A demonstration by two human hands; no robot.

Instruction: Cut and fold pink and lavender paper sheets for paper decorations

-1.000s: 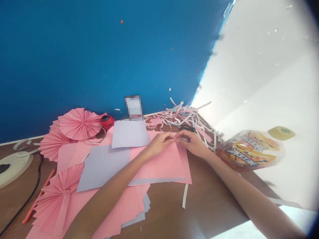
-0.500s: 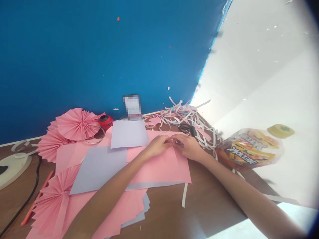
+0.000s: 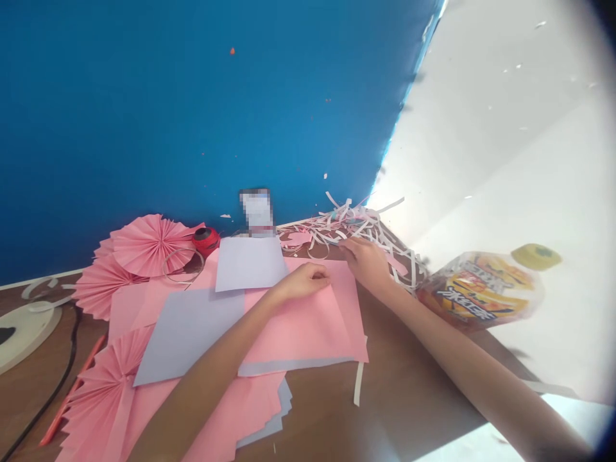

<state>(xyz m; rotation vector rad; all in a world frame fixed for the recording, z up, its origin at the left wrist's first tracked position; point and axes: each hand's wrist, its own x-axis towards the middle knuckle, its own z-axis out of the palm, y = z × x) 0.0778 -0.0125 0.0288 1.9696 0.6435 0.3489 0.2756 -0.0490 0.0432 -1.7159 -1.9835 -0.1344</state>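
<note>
My left hand [image 3: 305, 281] rests over the upper part of a pink paper sheet [image 3: 298, 327], its fingers curled together. Whatever its fingertips pinch, if anything, is hidden. To its right, my right hand [image 3: 366, 262] is above the sheet's far right corner, beside the heap of cut paper strips [image 3: 346, 221]. Its fingers are bent and closed; a thin greyish thing shows at their tips, too small to name. A pale lilac sheet [image 3: 250, 264] lies left of my left hand. Another lilac sheet [image 3: 190, 333] is partly under the pink one.
Folded pink paper fans [image 3: 154, 245] sit at the left by a red spool [image 3: 206, 240] and a round bangle-like ring [image 3: 183, 282]. A phone [image 3: 257, 212] leans on the blue wall. At the right stands a large drink bottle [image 3: 481, 289]. A red stick [image 3: 72, 391] lies lower left.
My right hand has moved up and away from my left hand, toward the paper strips, covering the scissors seen there before. My left hand stays on the pink sheet.
</note>
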